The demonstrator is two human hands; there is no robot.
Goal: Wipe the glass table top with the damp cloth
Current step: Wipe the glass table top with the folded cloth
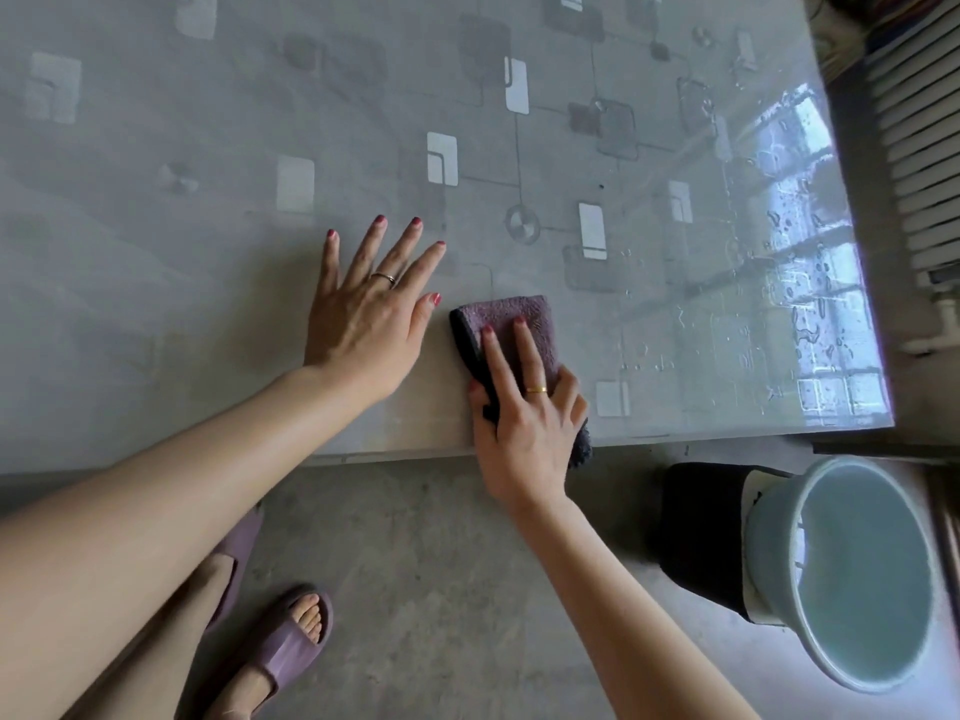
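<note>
Fingers [524,350] flat atop cloth [511,324], left hand [371,309] splayed

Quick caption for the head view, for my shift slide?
Right hand presses a purple cloth on the glass table near its front edge; left hand rests flat beside it.
</note>
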